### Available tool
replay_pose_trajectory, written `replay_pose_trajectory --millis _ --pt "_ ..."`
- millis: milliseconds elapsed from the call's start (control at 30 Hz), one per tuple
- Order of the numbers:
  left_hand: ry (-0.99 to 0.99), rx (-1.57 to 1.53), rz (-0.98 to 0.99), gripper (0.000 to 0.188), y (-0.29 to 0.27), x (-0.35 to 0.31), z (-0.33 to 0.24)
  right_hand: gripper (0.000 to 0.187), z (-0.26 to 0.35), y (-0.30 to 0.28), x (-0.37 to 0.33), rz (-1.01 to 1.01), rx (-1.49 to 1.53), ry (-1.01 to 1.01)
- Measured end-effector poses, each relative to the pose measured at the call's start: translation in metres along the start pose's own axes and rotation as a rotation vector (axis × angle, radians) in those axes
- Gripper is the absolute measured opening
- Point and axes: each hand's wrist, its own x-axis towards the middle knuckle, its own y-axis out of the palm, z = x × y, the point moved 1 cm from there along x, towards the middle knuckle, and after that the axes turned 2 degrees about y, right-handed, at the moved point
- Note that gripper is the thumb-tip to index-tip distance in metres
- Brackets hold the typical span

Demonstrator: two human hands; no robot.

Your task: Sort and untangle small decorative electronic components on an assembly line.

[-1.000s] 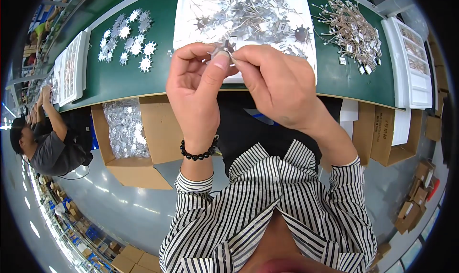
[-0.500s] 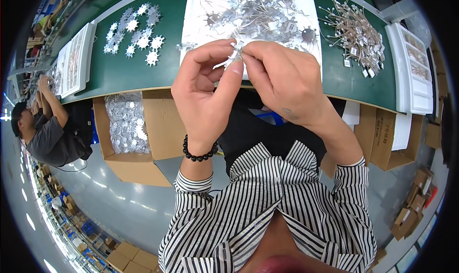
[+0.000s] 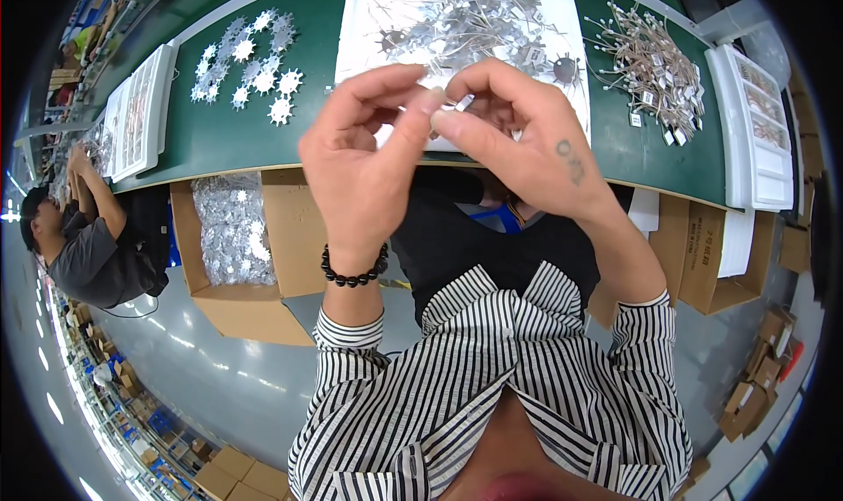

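My left hand [image 3: 364, 154] and my right hand [image 3: 536, 145] are raised in front of the white tray [image 3: 369, 40], thumb tips nearly together. A small white-and-silver tagged piece [image 3: 464, 103] shows between the fingers of my right hand, which are closed around it; the rest of it is hidden. My left thumb and fingers are curled toward the same spot, with whatever they pinch mostly covered. Behind the hands, the tray carries a heap of silver toothed discs with thin wires and white tags [image 3: 492, 27].
Bare silver toothed discs [image 3: 263, 79] lie at left on the green table [image 3: 307, 132]. A pile of tagged wires [image 3: 663, 79] is at right. White divided trays [image 3: 145, 110] stand at both ends. Below is a carton [image 3: 290, 237] with bagged discs. Another person [image 3: 97, 246] works at far left.
My right hand has rolled over, showing more of its wrist and curled fingers. My left hand has shifted slightly left. The white-and-silver piece now shows by the right fingers.
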Motion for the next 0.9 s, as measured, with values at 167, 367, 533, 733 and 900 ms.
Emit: replay_pose_trajectory --millis 167,367,533,733,900 --pt "0.147 0.072 -0.150 0.024 -0.017 0.034 0.012 0.015 -0.014 -0.015 0.016 -0.201 -0.662 -0.438" --pt "0.195 0.622 -0.143 0.020 -0.024 0.055 0.046 0.021 -0.040 -0.019 0.019 -0.353 -0.969 -0.599" --pt "0.191 0.794 -0.244 0.029 -0.041 0.043 0.044 0.020 -0.027 -0.053 -0.022 -0.556 -0.733 -0.756" --pt "0.244 0.728 -0.397 0.036 -0.066 0.032 0.061 0.019 -0.067 -0.226 -0.053 -0.762 -0.824 -0.113" --pt "0.188 0.730 -0.377 0.040 -0.082 0.038 0.090 0.022 -0.077 -0.259 -0.041 -0.558 -0.868 0.098"
